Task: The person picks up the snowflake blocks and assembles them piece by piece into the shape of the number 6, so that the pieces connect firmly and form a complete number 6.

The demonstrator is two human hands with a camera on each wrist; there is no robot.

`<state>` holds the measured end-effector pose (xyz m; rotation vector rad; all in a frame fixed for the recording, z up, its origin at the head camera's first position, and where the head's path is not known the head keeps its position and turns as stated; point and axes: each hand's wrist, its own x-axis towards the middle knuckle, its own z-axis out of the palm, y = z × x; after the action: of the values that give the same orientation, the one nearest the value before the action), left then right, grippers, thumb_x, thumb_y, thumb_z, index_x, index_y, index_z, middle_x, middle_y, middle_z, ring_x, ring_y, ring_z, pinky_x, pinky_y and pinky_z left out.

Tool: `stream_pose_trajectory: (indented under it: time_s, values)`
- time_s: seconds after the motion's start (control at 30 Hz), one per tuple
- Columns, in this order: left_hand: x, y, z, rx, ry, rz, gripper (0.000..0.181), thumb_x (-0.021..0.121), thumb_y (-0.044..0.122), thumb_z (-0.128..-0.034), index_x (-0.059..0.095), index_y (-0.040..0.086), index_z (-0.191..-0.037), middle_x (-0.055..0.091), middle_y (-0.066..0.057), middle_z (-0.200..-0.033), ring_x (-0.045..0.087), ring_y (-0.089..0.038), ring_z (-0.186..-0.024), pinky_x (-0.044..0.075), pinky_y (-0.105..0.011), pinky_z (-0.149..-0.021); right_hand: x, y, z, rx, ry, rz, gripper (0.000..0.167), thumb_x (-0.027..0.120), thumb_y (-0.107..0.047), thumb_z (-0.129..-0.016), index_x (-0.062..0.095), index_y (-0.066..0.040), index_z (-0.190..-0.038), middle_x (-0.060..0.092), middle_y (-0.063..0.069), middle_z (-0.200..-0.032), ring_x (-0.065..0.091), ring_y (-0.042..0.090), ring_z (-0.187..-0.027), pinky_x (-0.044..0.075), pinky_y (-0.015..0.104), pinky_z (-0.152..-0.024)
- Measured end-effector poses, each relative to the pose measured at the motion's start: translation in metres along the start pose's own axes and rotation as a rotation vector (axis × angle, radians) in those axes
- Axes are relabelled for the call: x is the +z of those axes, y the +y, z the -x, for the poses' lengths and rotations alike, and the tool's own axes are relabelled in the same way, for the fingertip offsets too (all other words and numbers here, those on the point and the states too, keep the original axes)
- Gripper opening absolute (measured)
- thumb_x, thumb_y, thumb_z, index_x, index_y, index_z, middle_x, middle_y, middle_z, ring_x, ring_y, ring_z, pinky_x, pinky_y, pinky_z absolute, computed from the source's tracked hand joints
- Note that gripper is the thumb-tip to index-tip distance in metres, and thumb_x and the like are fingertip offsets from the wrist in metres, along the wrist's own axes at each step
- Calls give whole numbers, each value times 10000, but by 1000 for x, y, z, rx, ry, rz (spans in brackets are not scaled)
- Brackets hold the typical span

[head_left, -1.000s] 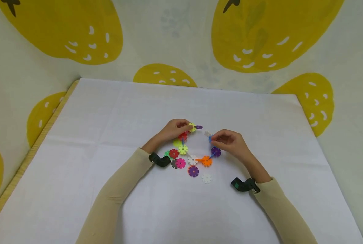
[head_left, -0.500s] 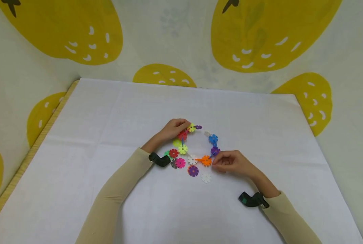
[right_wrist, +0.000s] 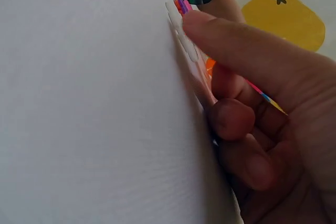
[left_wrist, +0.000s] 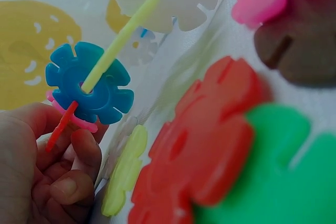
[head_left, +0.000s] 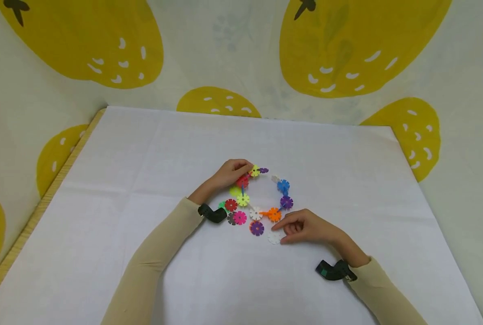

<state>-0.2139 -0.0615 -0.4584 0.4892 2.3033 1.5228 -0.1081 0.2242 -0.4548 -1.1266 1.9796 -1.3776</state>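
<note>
My left hand (head_left: pixel 231 172) pinches a ring-shaped chain of slotted plastic snowflake discs near its yellow disc (head_left: pixel 255 170). In the left wrist view, a blue disc (left_wrist: pixel 68 85) of the chain stands just above the fingers, with a pale yellow disc (left_wrist: pixel 122 45) slotted edge-on into it. My right hand (head_left: pixel 312 229) is at a loose white snowflake disc (head_left: pixel 273 238) lying flat on the table, thumb and forefinger spread at its edge. In the right wrist view, the thumb (right_wrist: pixel 199 23) touches or nearly touches that white disc (right_wrist: pixel 181 35). The chain has a gap between a purple disc (head_left: pixel 263 170) and a whitish one (head_left: pixel 275 178).
Loose discs lie close to the chain: a purple one (head_left: pixel 257 228) over an orange one, a pink one (head_left: pixel 239 218) over a dark grey one, and a red one (head_left: pixel 231 205) over a green one. A white cloth (head_left: pixel 176 280) covers the table.
My right hand has let go of the chain near the blue disc and moved toward me to the loose white disc, thumb and forefinger parting. My left hand stays at the chain.
</note>
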Motion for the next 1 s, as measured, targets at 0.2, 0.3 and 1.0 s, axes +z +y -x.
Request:
stream_pose_trajectory:
  time_s: [0.2, 0.3, 1.0]
  values:
    - [0, 1, 2, 15, 8, -4, 351, 506, 279, -1024, 658, 16, -1200, 666, -87, -1105, 530, -172, -920, 465, -271, -866, 1, -6, -5, 20, -54, 70, 319, 787, -119, -823, 703, 2, -1105, 516, 54, -673, 430, 163, -538, 345, 216, -474]
    - [0, 1, 1, -3, 3, 1, 345, 503, 260, -1027, 653, 10, -1213, 662, -113, -1137, 535, -191, -950, 462, -289, -897, 2, -8, -7, 46, -56, 86, 300, 788, -140, -827, 704, -22, -1090, 513, 39, -673, 421, 119, -537, 345, 191, -486]
    - [1, 1, 0, 3, -9, -7, 330, 494, 243, -1031, 654, 10, -1201, 655, -115, -1111, 529, -192, -943, 454, -257, -850, -1, -12, -1, 91, 14, 74, 171, 788, -132, -828, 654, -108, -933, 595, 22, -737, 514, 103, -604, 448, 204, -528]
